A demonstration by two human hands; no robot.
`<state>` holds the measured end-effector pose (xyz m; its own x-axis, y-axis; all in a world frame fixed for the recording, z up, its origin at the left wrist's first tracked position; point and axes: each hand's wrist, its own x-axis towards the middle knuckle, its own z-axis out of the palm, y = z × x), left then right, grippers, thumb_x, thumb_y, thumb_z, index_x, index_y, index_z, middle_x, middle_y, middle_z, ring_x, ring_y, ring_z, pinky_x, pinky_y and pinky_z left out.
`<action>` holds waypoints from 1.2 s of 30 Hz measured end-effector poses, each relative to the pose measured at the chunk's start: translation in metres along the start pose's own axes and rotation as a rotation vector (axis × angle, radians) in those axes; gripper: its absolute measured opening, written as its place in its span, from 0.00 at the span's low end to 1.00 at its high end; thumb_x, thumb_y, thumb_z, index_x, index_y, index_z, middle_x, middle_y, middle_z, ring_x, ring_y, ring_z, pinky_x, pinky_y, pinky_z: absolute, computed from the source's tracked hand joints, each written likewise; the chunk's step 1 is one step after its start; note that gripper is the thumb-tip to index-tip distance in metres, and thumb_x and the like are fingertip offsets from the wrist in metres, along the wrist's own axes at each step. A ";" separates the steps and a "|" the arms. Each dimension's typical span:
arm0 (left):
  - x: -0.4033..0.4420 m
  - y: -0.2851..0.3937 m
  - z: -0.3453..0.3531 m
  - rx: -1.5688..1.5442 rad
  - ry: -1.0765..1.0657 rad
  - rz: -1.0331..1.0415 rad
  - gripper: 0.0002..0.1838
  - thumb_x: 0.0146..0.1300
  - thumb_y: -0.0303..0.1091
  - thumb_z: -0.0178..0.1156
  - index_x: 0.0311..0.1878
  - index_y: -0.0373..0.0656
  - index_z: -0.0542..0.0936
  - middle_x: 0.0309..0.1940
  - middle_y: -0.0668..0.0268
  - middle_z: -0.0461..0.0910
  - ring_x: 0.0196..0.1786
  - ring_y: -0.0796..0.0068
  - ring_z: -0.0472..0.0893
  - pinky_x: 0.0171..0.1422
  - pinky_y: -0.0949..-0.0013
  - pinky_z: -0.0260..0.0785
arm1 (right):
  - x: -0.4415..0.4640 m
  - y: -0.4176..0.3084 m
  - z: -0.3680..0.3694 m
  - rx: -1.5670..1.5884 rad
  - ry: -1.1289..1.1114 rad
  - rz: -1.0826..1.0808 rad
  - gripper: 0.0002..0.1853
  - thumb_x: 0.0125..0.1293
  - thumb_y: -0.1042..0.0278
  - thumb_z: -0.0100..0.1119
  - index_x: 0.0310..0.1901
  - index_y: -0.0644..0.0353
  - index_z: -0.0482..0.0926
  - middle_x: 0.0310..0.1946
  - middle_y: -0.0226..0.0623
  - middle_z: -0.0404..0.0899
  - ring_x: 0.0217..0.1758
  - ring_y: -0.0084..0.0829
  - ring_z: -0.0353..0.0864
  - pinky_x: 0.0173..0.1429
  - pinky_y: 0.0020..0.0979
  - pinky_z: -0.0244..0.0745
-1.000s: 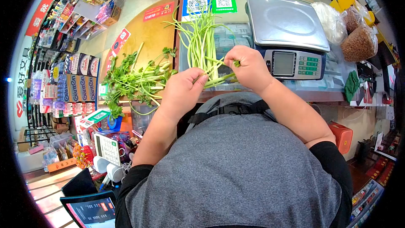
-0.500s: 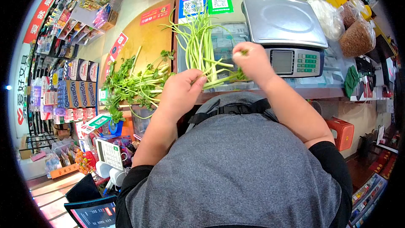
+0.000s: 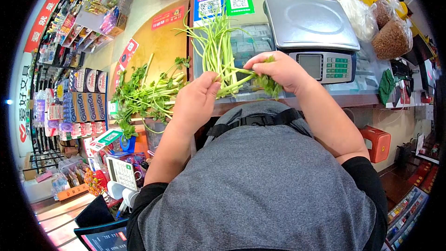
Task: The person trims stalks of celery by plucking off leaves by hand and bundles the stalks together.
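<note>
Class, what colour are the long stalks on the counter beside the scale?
The long stalks are light green, best seen in the head view.

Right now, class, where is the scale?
In the head view, the scale sits on the counter, right of the green stems, left of the plastic bags.

Stems (image 3: pixel 214 49), pale green, twelve o'clock; leaves (image 3: pixel 121 106), deeper green, nine o'clock; shirt (image 3: pixel 258 190), mottled grey, black sleeves (image 3: pixel 364 179); scale keys (image 3: pixel 337 68), green, two o'clock.

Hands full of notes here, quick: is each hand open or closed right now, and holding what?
Left hand: closed, pinching green stalks.
Right hand: closed, pinching leafy greens.
</note>
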<state>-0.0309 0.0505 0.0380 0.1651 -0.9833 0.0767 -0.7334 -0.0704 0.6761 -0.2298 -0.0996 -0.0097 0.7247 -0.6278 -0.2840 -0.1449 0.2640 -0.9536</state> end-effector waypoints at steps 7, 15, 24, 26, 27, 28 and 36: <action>0.002 0.005 -0.004 0.111 -0.073 0.037 0.07 0.67 0.33 0.56 0.43 0.41 0.77 0.29 0.53 0.79 0.34 0.51 0.80 0.38 0.60 0.71 | 0.001 -0.014 0.000 -0.842 -0.035 -0.228 0.10 0.61 0.66 0.60 0.41 0.60 0.84 0.39 0.45 0.84 0.42 0.42 0.82 0.50 0.38 0.76; -0.003 0.003 -0.011 0.218 -0.129 0.033 0.06 0.66 0.33 0.57 0.40 0.42 0.78 0.28 0.53 0.78 0.33 0.48 0.79 0.37 0.57 0.71 | 0.005 -0.006 -0.020 -1.013 -0.058 -0.278 0.09 0.58 0.68 0.57 0.37 0.58 0.84 0.36 0.45 0.83 0.42 0.47 0.81 0.49 0.41 0.76; -0.005 0.009 -0.007 0.173 -0.116 0.035 0.07 0.66 0.33 0.57 0.41 0.40 0.78 0.28 0.52 0.78 0.33 0.49 0.79 0.38 0.59 0.71 | 0.006 0.008 -0.013 -0.451 0.303 -0.182 0.08 0.56 0.68 0.59 0.34 0.61 0.83 0.26 0.41 0.80 0.30 0.32 0.79 0.39 0.33 0.73; -0.006 0.008 -0.007 0.163 -0.085 -0.002 0.07 0.67 0.33 0.57 0.42 0.40 0.78 0.28 0.53 0.78 0.31 0.53 0.79 0.38 0.61 0.71 | 0.015 0.021 -0.019 -0.304 0.471 -0.107 0.08 0.58 0.68 0.59 0.35 0.61 0.82 0.24 0.37 0.79 0.28 0.28 0.76 0.37 0.32 0.72; -0.007 0.008 -0.008 0.158 -0.069 -0.020 0.07 0.67 0.32 0.57 0.42 0.40 0.78 0.28 0.53 0.78 0.31 0.55 0.79 0.37 0.62 0.70 | 0.019 0.023 -0.024 0.077 0.470 -0.146 0.08 0.59 0.68 0.59 0.36 0.61 0.82 0.25 0.32 0.77 0.27 0.26 0.75 0.35 0.30 0.71; -0.008 0.008 -0.011 0.126 -0.057 -0.045 0.07 0.67 0.32 0.57 0.42 0.40 0.78 0.27 0.55 0.77 0.30 0.59 0.78 0.37 0.63 0.70 | 0.019 0.024 -0.031 0.378 0.514 -0.081 0.05 0.60 0.69 0.58 0.34 0.61 0.80 0.26 0.30 0.77 0.27 0.27 0.74 0.34 0.30 0.71; -0.018 -0.017 -0.032 -0.163 0.074 -0.135 0.05 0.69 0.29 0.56 0.43 0.38 0.78 0.26 0.68 0.75 0.31 0.79 0.73 0.38 0.73 0.67 | -0.007 0.017 -0.061 0.781 0.177 0.065 0.05 0.61 0.68 0.54 0.31 0.59 0.77 0.28 0.36 0.79 0.28 0.30 0.76 0.35 0.29 0.76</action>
<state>-0.0003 0.0745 0.0489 0.3067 -0.9514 0.0267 -0.5864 -0.1668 0.7927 -0.2786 -0.1352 -0.0302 0.6041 -0.6832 -0.4102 0.3776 0.6987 -0.6076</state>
